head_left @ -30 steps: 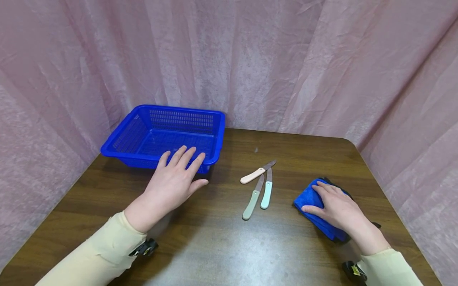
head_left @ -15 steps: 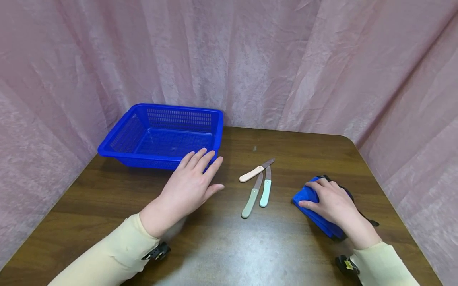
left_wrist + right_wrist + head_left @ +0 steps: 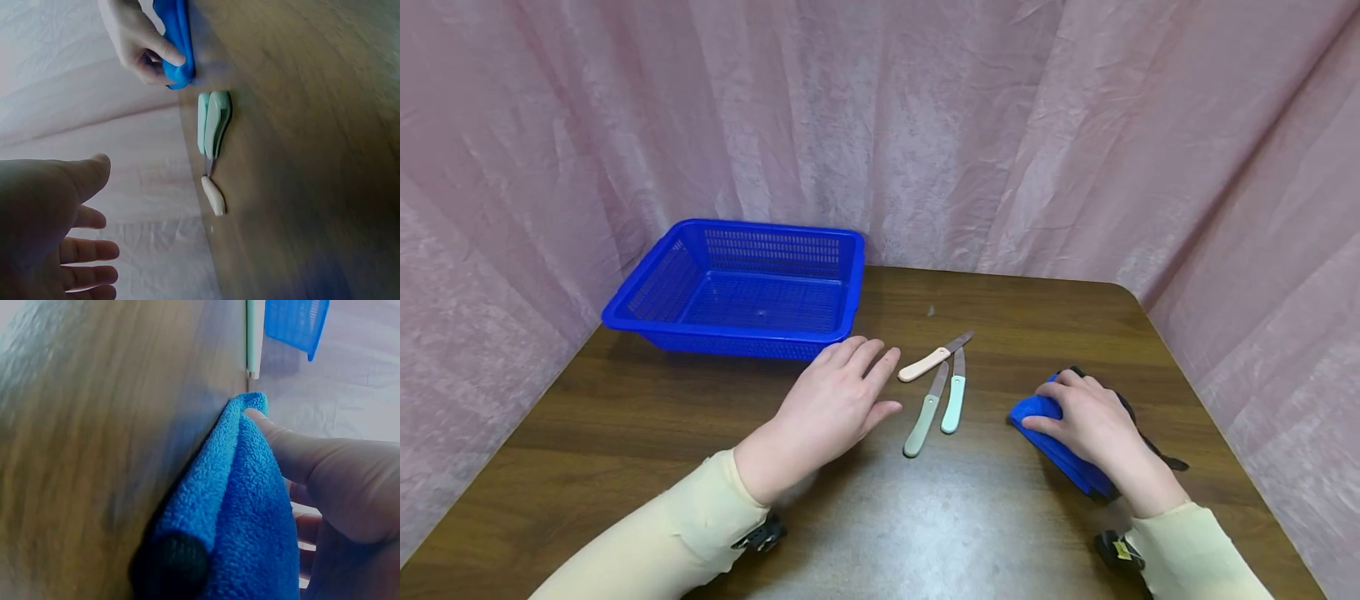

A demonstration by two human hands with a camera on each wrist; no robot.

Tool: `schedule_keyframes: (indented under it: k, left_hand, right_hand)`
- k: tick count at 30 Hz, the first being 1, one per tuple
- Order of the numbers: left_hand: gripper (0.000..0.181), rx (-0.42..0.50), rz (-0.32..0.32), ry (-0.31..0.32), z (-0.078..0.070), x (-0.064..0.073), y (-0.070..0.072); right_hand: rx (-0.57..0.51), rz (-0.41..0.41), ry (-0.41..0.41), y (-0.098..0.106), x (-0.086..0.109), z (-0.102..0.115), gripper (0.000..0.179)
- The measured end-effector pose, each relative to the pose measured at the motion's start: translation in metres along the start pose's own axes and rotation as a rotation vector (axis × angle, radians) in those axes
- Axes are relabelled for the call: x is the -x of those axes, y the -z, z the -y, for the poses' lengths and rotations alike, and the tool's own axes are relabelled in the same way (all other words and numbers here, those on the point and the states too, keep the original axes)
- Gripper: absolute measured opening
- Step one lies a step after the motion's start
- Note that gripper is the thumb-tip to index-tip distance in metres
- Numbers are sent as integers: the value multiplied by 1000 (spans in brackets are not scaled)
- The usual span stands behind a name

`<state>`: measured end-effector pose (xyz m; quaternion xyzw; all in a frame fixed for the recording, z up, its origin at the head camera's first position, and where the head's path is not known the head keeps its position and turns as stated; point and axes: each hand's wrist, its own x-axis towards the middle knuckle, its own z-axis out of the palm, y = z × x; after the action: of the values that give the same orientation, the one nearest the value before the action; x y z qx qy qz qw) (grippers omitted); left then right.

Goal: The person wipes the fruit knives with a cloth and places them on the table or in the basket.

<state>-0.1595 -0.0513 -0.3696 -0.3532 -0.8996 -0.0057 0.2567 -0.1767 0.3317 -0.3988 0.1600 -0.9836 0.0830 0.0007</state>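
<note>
My left hand (image 3: 831, 408) hovers over the table with its fingers extended, just left of three small knives with their blades out. One knife has a cream handle (image 3: 923, 365), one a sage green handle (image 3: 921, 427), and one a mint handle (image 3: 953, 405); their blades lie close together. At the right, my right hand (image 3: 1093, 423) grips a folded blue cloth (image 3: 1036, 411) with black edging. In the right wrist view, the thumb presses on the plush fabric (image 3: 250, 512) while the other fingers are partly hidden behind it.
A blue plastic basket (image 3: 722, 330) with slotted sides stands at the back left of the brown wooden table (image 3: 880, 533). Pink curtains (image 3: 962, 142) hang behind and beside the table. A black strap end (image 3: 1174, 463) sticks out right of the cloth.
My left hand has moved right and toward me, from the basket's front edge to beside the knives. My right hand's fingers have curled in, bunching the blue cloth.
</note>
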Motion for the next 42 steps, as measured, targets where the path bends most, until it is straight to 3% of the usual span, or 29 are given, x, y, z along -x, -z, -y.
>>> schedule_keyframes:
  k: [12,31,42]
  left_hand:
    - [47,57,-11,8,-17,-13,-22]
    - [48,-20,98,21,-46,-24,-39]
    - [51,-3,208,62,-53,-29,-48]
  right_hand:
    - [-10,-111,85,-1,-3,4,35]
    - [-41,-76,-61,-5,-13,26,45]
    - [-75,-173,-37,-9,-10,30,42]
